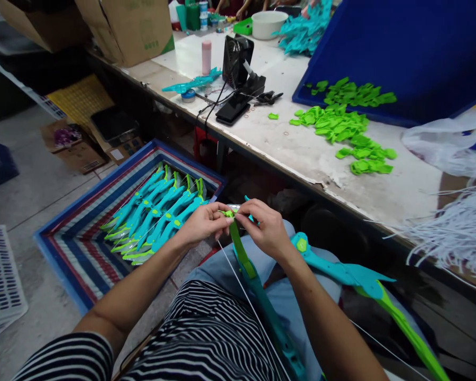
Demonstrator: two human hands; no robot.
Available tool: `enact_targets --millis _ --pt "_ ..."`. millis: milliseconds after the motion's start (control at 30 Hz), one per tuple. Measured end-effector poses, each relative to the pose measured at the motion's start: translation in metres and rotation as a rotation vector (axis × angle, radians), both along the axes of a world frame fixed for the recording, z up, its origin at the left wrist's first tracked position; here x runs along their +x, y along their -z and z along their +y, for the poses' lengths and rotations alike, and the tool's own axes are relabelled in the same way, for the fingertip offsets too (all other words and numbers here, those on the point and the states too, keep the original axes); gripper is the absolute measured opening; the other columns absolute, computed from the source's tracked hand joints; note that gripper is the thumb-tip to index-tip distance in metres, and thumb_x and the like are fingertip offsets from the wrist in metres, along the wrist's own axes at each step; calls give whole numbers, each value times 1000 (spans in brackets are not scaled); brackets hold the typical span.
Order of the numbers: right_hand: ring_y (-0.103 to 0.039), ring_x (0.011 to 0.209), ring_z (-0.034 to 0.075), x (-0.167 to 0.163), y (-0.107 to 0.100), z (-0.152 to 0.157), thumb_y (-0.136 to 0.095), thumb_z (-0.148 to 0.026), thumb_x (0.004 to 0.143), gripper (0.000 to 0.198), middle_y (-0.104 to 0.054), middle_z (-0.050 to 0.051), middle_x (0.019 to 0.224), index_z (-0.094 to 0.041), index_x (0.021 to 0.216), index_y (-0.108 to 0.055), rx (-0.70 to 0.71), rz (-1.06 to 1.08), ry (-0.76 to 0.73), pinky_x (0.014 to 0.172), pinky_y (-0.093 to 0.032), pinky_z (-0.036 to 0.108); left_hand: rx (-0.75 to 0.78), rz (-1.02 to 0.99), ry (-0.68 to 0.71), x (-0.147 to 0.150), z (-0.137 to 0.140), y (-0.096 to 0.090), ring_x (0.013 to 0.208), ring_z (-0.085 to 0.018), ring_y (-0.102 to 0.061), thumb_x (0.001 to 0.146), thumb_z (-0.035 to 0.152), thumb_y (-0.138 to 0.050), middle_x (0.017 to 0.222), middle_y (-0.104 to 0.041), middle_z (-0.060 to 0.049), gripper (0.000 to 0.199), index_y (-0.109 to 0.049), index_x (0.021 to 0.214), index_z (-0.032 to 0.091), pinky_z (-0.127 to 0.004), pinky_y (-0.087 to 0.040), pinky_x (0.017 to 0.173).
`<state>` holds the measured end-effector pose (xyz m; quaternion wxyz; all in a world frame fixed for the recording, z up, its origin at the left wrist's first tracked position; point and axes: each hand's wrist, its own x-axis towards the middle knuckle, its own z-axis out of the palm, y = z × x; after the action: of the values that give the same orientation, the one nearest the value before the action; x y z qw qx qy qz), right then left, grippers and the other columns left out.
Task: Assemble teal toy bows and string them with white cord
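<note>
Both hands meet at the green tip of a toy bow [244,256], which is held upright over my lap. My left hand [206,223] pinches the tip from the left, where a thin white string [246,293] runs down from near the fingers. On the other side, my right hand [264,225] has thumb and fingers closed at the same tip; exactly what lies between them is too small to make out. A second teal and green toy bow [347,271] rests across my lap to the right, partly behind my right forearm.
A blue-rimmed crate [69,270] on the floor at left holds several toy bows [154,209]. Green plastic pieces [337,121] are heaped on the worktable [285,153], near a blue bin [404,53]. White strings [456,233] hang over its right edge. A small fan [238,61] and a phone [232,108] stand behind.
</note>
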<state>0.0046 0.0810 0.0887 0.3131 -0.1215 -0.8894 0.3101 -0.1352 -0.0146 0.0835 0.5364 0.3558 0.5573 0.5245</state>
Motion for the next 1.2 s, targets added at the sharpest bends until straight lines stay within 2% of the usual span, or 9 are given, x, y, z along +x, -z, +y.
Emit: enact_targets --millis 133,200,300,367,533,633,733,900,1200 --pt "-56 73 16 2 13 23 -49 -22 89 18 -59 4 75 -20 73 -56 78 26 87 68 -46 29 33 499 -109 6 -2 -3 53 -11 -50 73 35 -66 59 -55 3 20 -58 79 18 -23 -39 53" --pt "-54 71 16 8 18 51 -52 -24 87 18 -58 3 71 -20 69 -56 104 84 319 68 -44 29 138 706 -197 12 -5 -4 72 -15 -55 75 24 -61 77 -62 -2 6 -61 79 19 -27 -44 69" --pt "-49 65 16 20 12 87 -55 -27 84 21 -52 4 65 -20 64 -53 88 242 783 63 -41 29 297 740 -150 23 -9 -4 86 -19 -56 78 12 -49 88 -65 -6 19 -65 85 20 -33 -43 83" --pt "-49 65 16 24 2 81 -54 -27 84 21 -51 4 65 -19 65 -52 76 340 903 62 -41 30 320 662 -89 27 -7 -5 84 -20 -57 79 13 -49 83 -65 -6 20 -68 83 19 -35 -43 84" --pt "-58 81 19 9 -2 -17 -51 -18 88 12 -61 5 82 -21 79 -59 183 302 388 76 -48 36 141 145 -153 17 7 -17 86 -19 -59 79 31 -58 86 -67 -6 21 -69 84 14 -33 -45 82" --pt "-59 83 19 -4 12 -51 -51 -15 89 11 -62 6 87 -21 85 -59 88 302 314 75 -51 35 115 228 -260 6 8 -31 78 -16 -58 71 26 -65 79 -65 -4 12 -66 71 14 -27 -45 75" --pt "-59 80 17 -11 17 -50 -52 -15 89 10 -61 5 85 -20 84 -59 -21 328 334 73 -51 32 168 430 -303 3 2 -42 65 -12 -54 68 21 -66 67 -61 -1 7 -62 66 15 -23 -44 64" --pt "-58 77 15 -17 8 -40 -55 -15 87 9 -59 3 83 -19 82 -62 -161 443 402 66 -51 28 49 48 -307 13 -4 -42 43 -10 -53 67 37 -68 59 -59 0 26 -58 73 14 -18 -29 34" --pt "-58 75 12 -18 8 -40 -53 -15 88 22 -59 1 86 -25 101 -68 -281 423 284 65 -50 24 -16 -51 -216 13 -2 -41 43 -9 -54 59 37 -76 52 -57 1 30 -63 68 12 -17 -38 36"
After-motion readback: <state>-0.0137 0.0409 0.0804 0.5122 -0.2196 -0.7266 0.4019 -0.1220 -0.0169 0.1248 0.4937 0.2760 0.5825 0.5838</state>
